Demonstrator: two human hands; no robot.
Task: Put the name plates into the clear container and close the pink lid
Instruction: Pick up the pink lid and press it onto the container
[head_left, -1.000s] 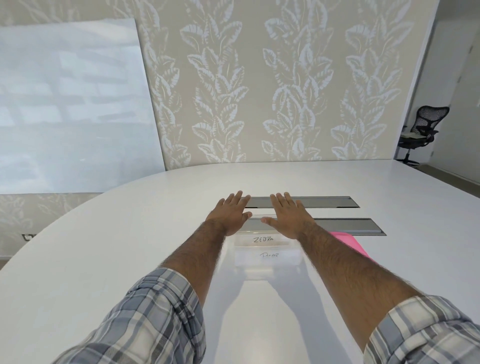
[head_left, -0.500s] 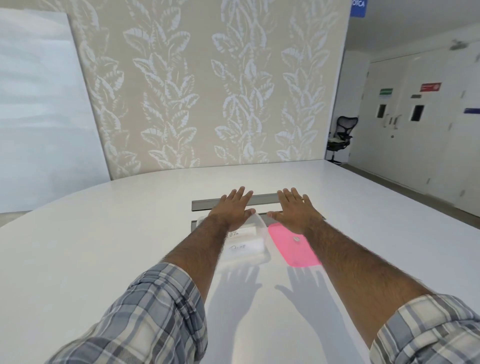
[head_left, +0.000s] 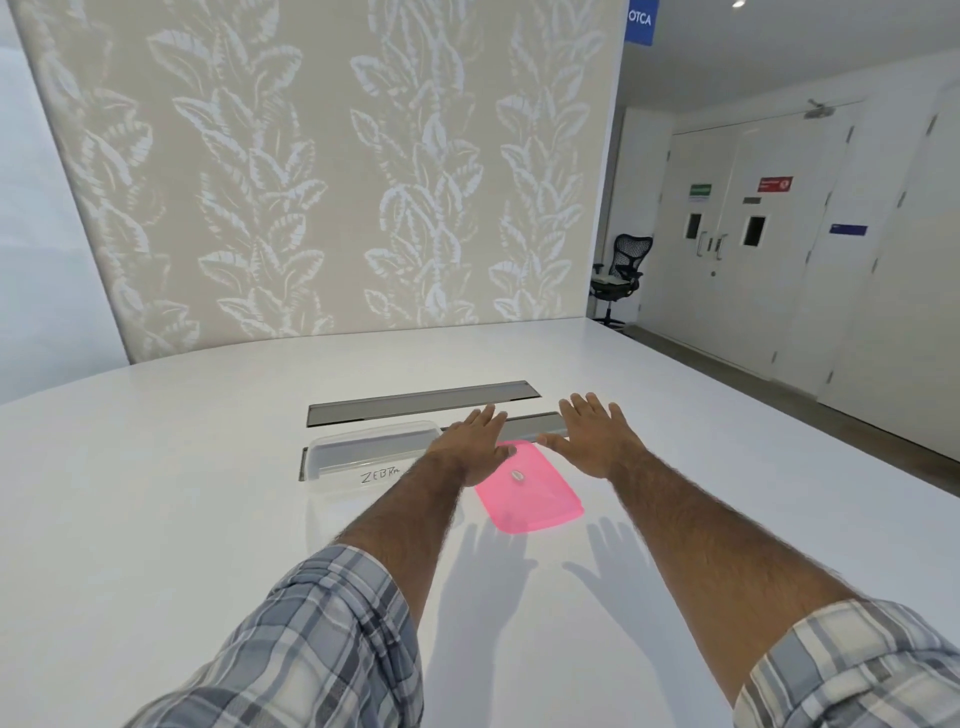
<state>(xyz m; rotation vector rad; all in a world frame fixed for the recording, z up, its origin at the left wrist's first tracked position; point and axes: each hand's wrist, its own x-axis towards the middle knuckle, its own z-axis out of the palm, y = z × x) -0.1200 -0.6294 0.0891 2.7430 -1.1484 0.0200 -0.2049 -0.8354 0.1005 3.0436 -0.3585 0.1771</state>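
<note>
A clear container (head_left: 363, 447) stands open on the white table (head_left: 156, 519), left of centre. Inside it a white name plate (head_left: 382, 475) marked "ZEBRA" shows; my left forearm hides the rest of its contents. The pink lid (head_left: 530, 499) lies flat on the table just right of the container. My left hand (head_left: 475, 447) hovers flat, fingers spread, over the lid's far left corner and the container's right end. My right hand (head_left: 597, 439) hovers flat beyond the lid's far right edge. Neither hand holds anything.
Two grey cable-slot covers (head_left: 421, 402) are set into the table behind the container and lid. A patterned wall stands beyond the table. A black office chair (head_left: 621, 275) and white double doors (head_left: 727, 249) are at the far right.
The view has swung to the right, so the container now sits left of my hands. Both hands have shifted from over the container to over and beside the pink lid.
</note>
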